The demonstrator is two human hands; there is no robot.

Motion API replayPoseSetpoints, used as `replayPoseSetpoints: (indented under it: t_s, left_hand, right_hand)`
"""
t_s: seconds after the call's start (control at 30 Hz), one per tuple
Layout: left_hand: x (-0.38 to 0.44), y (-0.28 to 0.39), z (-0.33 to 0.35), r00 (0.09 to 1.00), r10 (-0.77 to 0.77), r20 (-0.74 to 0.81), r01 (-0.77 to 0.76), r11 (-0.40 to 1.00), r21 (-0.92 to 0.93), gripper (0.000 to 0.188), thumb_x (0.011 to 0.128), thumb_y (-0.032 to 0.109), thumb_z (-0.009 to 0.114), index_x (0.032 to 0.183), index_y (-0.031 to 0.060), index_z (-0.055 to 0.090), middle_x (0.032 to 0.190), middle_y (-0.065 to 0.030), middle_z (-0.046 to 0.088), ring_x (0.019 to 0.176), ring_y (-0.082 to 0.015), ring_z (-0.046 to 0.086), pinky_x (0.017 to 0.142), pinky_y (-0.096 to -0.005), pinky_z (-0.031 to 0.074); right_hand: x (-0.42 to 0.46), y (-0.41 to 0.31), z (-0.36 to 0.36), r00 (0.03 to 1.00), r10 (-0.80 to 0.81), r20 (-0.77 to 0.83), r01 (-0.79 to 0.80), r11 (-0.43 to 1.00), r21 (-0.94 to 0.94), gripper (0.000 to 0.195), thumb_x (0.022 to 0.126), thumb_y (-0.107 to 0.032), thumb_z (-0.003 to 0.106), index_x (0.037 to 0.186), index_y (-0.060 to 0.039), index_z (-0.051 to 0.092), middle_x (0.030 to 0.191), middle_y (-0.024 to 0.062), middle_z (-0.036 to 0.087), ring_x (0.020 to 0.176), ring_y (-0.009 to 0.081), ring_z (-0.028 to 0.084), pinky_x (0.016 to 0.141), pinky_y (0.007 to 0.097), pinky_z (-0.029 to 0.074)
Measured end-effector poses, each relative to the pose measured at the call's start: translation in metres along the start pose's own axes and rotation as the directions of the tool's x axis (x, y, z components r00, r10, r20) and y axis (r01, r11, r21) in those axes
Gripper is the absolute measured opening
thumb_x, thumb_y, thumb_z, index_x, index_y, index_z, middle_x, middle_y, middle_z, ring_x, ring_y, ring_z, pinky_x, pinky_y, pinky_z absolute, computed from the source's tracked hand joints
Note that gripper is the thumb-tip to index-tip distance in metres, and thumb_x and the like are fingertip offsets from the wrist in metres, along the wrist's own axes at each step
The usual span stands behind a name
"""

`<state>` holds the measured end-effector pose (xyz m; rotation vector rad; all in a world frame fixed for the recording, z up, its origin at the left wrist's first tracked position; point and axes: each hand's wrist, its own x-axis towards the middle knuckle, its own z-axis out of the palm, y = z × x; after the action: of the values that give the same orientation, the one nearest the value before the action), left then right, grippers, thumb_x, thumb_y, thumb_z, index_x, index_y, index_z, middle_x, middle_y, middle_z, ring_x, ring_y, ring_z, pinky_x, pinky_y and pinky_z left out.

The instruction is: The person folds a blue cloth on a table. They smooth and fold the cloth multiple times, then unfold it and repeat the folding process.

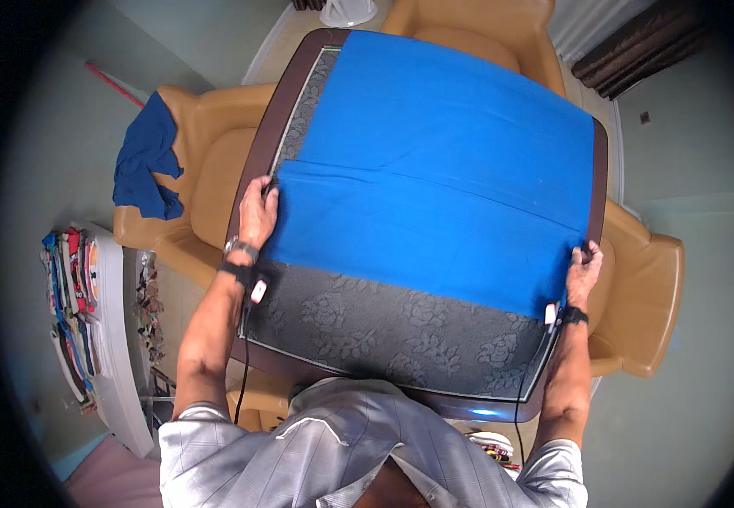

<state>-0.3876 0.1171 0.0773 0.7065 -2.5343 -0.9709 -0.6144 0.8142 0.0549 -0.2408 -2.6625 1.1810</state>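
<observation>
A large bright blue cloth (443,120) lies spread over a square table, with a crease or folded edge running across it from left to right. My left hand (257,213) is at the cloth's left edge, near the left end of that crease, thumb beside the fabric. At the right edge, a little below the crease's other end, my right hand (584,273) has its fingers curled in close to the cloth. Whether either hand pinches the fabric is unclear. Both wrists wear dark straps, each with a small white device and a black cable.
A dark floral mat (367,324) covers the table inside its brown rim (265,120). Tan armchairs (224,171) stand around it, one draped with a darker blue cloth (148,165). Folded clothes (75,273) rest on a white surface (113,355) at left.
</observation>
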Motion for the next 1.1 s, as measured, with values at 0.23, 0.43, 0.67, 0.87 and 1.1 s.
replayPoseSetpoints:
  t_s: [0.23, 0.43, 0.67, 0.87, 1.1]
  left_hand:
    - [-0.065, 0.032, 0.018, 0.907, 0.348, 0.236, -0.401, 0.885, 0.238, 0.027, 0.099, 0.008, 0.070, 0.126, 0.0029, 0.068, 0.138, -0.0230, 0.068, 0.132, -0.0427, 0.063, 0.114, -0.0504, 0.050]
    - [-0.059, 0.069, 0.072, 0.778, 0.474, 0.413, -0.592, 0.772, 0.229, 0.047, 0.099, 0.021, 0.075, 0.143, 0.0096, 0.066, 0.161, -0.0203, 0.053, 0.154, -0.0388, 0.045, 0.128, -0.0579, 0.032]
    - [-0.026, 0.106, 0.134, 0.682, 0.519, 0.516, -0.682, 0.707, 0.190, 0.062, 0.102, 0.042, 0.070, 0.156, 0.0146, 0.056, 0.172, -0.0202, 0.038, 0.162, -0.0374, 0.031, 0.132, -0.0633, 0.018]
    - [0.000, 0.109, 0.147, 0.705, 0.521, 0.481, -0.667, 0.717, 0.201, 0.070, 0.100, 0.048, 0.071, 0.160, 0.0158, 0.053, 0.174, -0.0193, 0.036, 0.164, -0.0381, 0.027, 0.132, -0.0652, 0.015]
    - [0.049, 0.026, 0.095, 0.871, 0.334, 0.360, -0.475, 0.756, 0.449, 0.071, 0.106, 0.051, 0.063, 0.167, 0.0191, 0.044, 0.179, -0.0163, 0.027, 0.167, -0.0342, 0.021, 0.134, -0.0589, 0.011]
  right_hand:
    - [-0.108, -0.037, 0.009, 0.913, -0.367, 0.177, 0.404, 0.870, -0.282, 0.030, 0.098, -0.005, 0.069, 0.128, -0.0029, 0.066, 0.129, 0.0203, 0.068, 0.124, 0.0408, 0.062, 0.111, 0.0490, 0.046]
    - [-0.141, -0.062, 0.059, 0.864, -0.424, 0.271, 0.501, 0.779, -0.377, 0.046, 0.093, -0.012, 0.075, 0.139, -0.0108, 0.066, 0.152, 0.0209, 0.056, 0.143, 0.0430, 0.051, 0.119, 0.0566, 0.038]
    - [-0.158, -0.131, 0.156, 0.786, -0.483, 0.387, 0.597, 0.755, -0.272, 0.050, 0.100, -0.024, 0.071, 0.148, -0.0145, 0.061, 0.163, 0.0173, 0.048, 0.158, 0.0413, 0.036, 0.129, 0.0640, 0.023]
    - [-0.166, -0.180, 0.195, 0.707, -0.521, 0.479, 0.634, 0.766, -0.102, 0.057, 0.100, -0.026, 0.073, 0.153, -0.0127, 0.056, 0.166, 0.0197, 0.044, 0.159, 0.0433, 0.033, 0.129, 0.0646, 0.023]
    - [-0.081, -0.092, 0.134, 0.840, -0.470, 0.269, 0.542, 0.737, -0.404, 0.057, 0.101, -0.031, 0.073, 0.152, -0.0101, 0.057, 0.166, 0.0217, 0.044, 0.158, 0.0439, 0.036, 0.127, 0.0618, 0.028]
